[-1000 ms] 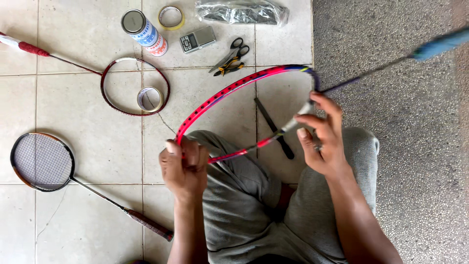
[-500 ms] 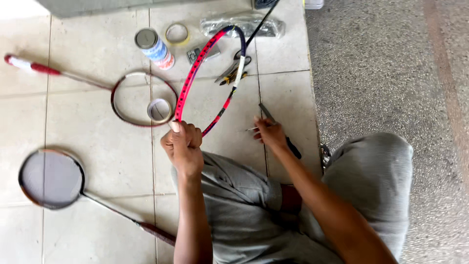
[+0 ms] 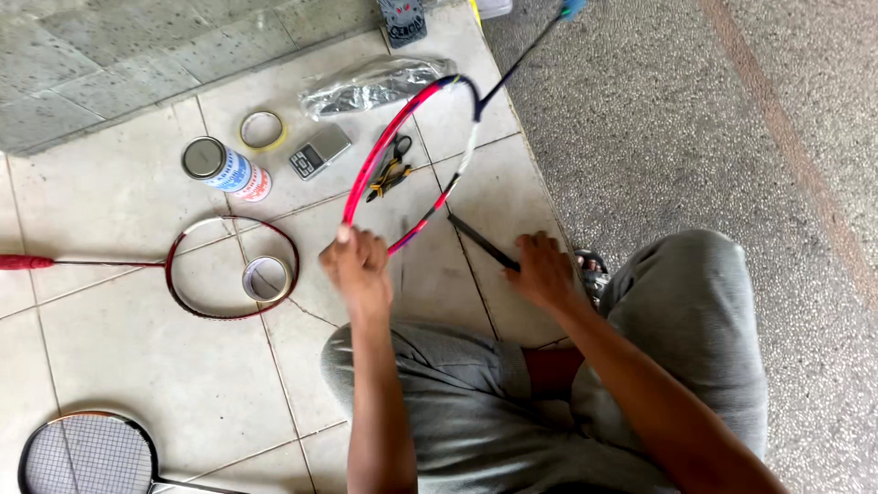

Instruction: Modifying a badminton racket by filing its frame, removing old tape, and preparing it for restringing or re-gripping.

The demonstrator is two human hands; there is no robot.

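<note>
My left hand (image 3: 358,267) grips the near rim of an unstrung pink and red racket frame (image 3: 377,155), which stands up off the tiled floor with its dark shaft running away to the upper right. My right hand (image 3: 543,271) rests on the floor tile and closes on a thin black tool (image 3: 479,241) lying there. Yellow-handled scissors (image 3: 390,171) lie inside the frame's loop on the tile. My grey-trousered legs fill the lower middle.
A dark red unstrung racket (image 3: 192,240) lies at left with a tape roll (image 3: 266,278) inside. A cylindrical can (image 3: 224,168), a second tape ring (image 3: 262,130), a small digital scale (image 3: 319,152), a plastic bag (image 3: 375,85) and a strung racket (image 3: 87,455) lie around.
The pink frame swung from lying across my lap to upright, shaft pointing away. My right hand let go of the frame, dropped to the floor and took hold of the black tool.
</note>
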